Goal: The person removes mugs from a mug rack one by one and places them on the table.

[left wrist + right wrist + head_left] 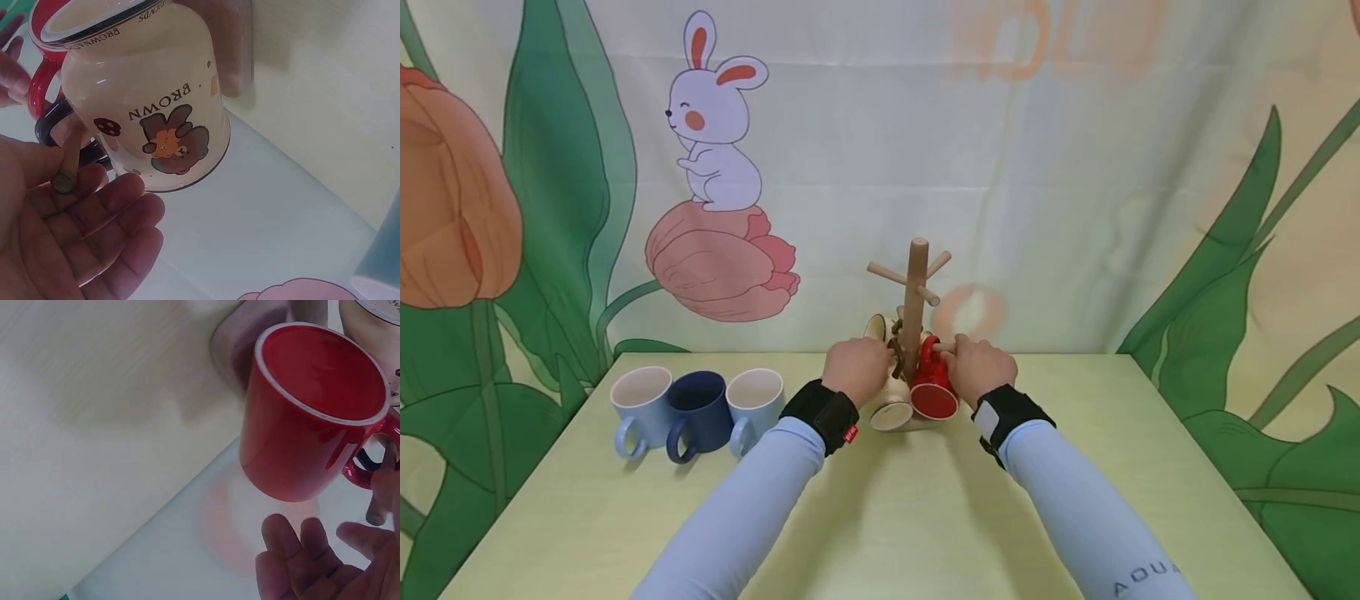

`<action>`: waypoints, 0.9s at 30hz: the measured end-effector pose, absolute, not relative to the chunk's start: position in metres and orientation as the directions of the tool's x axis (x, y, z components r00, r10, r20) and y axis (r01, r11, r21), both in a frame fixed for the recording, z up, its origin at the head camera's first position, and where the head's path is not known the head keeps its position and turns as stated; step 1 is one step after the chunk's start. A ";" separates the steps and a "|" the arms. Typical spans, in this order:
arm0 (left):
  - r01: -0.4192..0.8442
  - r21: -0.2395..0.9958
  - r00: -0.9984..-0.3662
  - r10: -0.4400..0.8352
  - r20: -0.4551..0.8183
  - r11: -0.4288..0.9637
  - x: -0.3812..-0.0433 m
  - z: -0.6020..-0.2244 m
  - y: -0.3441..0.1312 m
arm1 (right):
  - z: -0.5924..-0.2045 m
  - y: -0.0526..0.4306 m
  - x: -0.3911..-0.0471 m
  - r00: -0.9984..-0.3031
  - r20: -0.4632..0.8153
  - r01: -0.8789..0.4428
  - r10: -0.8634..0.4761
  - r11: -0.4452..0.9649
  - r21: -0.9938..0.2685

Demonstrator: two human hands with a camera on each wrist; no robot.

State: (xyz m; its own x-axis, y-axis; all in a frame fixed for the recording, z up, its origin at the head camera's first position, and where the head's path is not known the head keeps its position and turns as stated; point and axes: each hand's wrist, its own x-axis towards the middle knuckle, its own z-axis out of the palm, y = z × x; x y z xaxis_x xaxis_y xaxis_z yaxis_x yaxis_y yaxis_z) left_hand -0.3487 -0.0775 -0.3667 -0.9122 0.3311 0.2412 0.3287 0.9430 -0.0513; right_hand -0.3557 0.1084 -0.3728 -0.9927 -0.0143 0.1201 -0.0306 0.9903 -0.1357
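A wooden mug rack (917, 287) stands at the back of the table, mugs hanging from its lower pegs. My left hand (856, 368) pinches a peg (67, 176) between thumb and index finger, its other fingers extended. On that peg hangs a cream mug (147, 94) with a dark handle and a bear print, upside down in the left wrist view. To the right, my right hand (982, 371) holds the end of another peg (376, 514) with thumb and index finger. The red mug (300, 447) hangs there by its handle, right beside the thumb.
Left of the rack, a pale blue mug (643, 407), a navy mug (700, 412) and another light blue mug (756, 402) stand in a row on the table (880, 517). Upper pegs (887, 272) of the rack stick out bare. A printed curtain (865, 167) hangs behind.
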 end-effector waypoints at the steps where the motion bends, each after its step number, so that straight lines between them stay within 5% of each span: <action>1: 0.326 -0.043 -0.917 0.327 0.226 0.944 -0.349 -0.366 -0.079 | -0.374 0.109 -0.355 -0.993 0.115 -0.025 -0.008 0.989 -0.143; 17: 0.238 0.066 -0.971 0.237 0.026 0.969 -0.333 -0.348 -0.125 | -0.394 0.140 -0.351 -0.988 -0.149 0.111 0.048 0.885 -0.453; 27: 0.250 0.075 -0.964 0.256 -0.077 0.965 -0.320 -0.349 -0.136 | -0.413 0.147 -0.359 -0.930 -0.361 0.315 0.071 0.664 -0.679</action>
State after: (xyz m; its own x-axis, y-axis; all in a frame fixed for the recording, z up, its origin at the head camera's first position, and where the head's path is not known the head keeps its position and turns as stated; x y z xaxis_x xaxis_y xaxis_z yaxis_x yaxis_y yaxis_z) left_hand -0.3204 -0.1356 -0.3486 -0.9637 0.2556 -0.0775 0.2500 0.9654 0.0745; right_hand -0.3593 0.1473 -0.4131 -0.9298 0.0714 -0.3612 0.3147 0.6635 -0.6788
